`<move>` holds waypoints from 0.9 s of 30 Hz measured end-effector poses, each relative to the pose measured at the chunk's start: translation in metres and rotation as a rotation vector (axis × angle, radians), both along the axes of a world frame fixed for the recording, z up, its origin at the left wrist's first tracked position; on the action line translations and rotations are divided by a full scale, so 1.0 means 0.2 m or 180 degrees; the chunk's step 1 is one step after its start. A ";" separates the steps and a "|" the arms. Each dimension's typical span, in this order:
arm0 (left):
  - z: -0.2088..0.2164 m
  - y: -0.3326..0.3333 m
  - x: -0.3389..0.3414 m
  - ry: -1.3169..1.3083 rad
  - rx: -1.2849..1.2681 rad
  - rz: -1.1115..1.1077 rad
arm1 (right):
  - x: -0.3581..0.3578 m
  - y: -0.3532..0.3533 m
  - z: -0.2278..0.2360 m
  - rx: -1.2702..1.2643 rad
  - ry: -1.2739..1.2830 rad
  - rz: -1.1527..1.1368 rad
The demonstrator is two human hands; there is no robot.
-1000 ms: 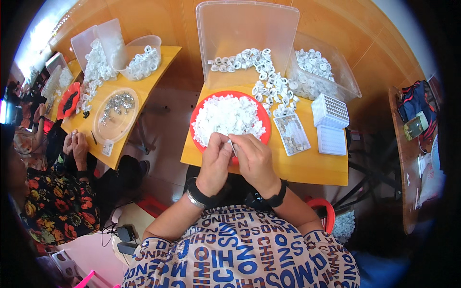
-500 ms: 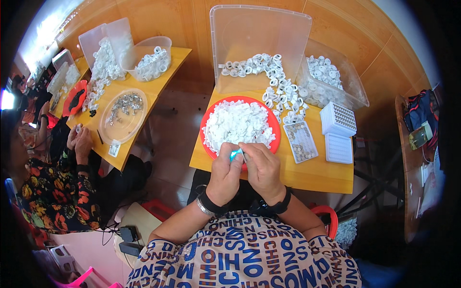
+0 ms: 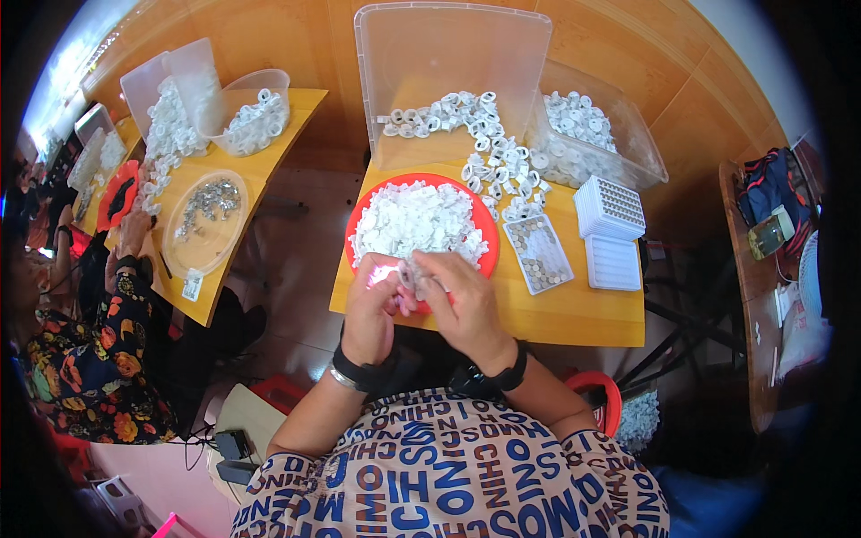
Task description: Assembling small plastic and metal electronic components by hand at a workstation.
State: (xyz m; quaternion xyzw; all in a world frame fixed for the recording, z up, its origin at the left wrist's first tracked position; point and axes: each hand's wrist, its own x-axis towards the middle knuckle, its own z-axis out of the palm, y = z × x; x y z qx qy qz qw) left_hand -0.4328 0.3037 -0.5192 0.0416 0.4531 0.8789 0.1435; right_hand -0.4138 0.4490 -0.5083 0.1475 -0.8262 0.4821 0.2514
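Note:
My left hand (image 3: 368,309) is closed, its fingers pinched round a small piece that glows pinkish white (image 3: 384,272). My right hand (image 3: 464,305) meets it, thumb and fingertips closed on a small whitish plastic ring (image 3: 408,276), partly hidden and blurred. Both hands are over the near edge of a red basin (image 3: 491,247), which holds a heap of small white pieces (image 3: 417,220). Right of the basin, a white tray (image 3: 566,269) holds small round discs. Behind it, loose white ring-shaped parts (image 3: 502,161) are spread on the yellow table (image 3: 430,330).
Stacked white trays (image 3: 610,208) stand at the table's right. Behind are an upright clear plastic sheet (image 3: 453,54) and a clear box (image 3: 641,160) of white parts. At left, a person in a floral top (image 3: 112,359) works at another table (image 3: 269,170).
The glow in my left hand went from blue to pinkish white. My fingers have spread slightly and shifted. The view has swung a little right. The other person's hand moved toward a red tray.

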 end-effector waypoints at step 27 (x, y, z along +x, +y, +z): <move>-0.19 -0.45 -0.26 -0.0311 0.1166 -0.0670 | -0.12 0.31 -0.07 0.2086 -0.0765 -0.0334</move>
